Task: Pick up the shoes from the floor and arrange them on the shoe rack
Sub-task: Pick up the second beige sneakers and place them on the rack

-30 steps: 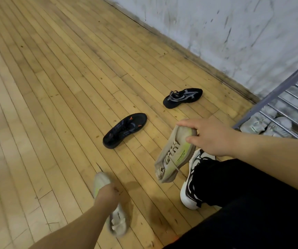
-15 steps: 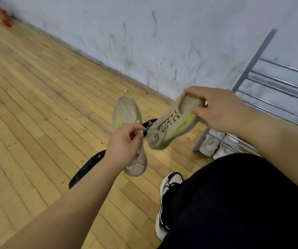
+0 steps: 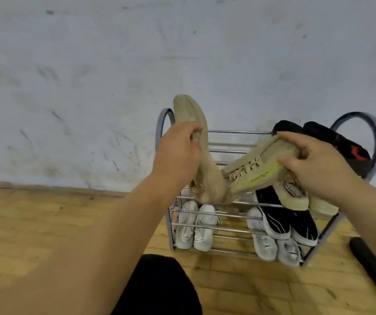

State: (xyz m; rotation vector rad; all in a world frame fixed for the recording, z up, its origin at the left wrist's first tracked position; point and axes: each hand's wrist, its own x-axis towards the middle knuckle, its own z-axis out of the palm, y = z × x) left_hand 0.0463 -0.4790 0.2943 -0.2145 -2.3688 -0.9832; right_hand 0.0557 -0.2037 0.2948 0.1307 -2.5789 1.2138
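Above a metal shoe rack, the left hand grips one beige sneaker; the right hand grips its mate.

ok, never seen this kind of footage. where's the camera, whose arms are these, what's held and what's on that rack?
No robot here: a person works bare-handed, and every picture comes from one wide-angle camera worn on their head, looking forward and down. The left hand grips one beige shoe. The right hand grips the second beige shoe near its heel, fingers curled round it. Both are held in front of a metal shoe rack, which stands against the wall on a wooden floor. The rack holds white sneakers at the bottom, black white-soled shoes above them and dark shoes on top.
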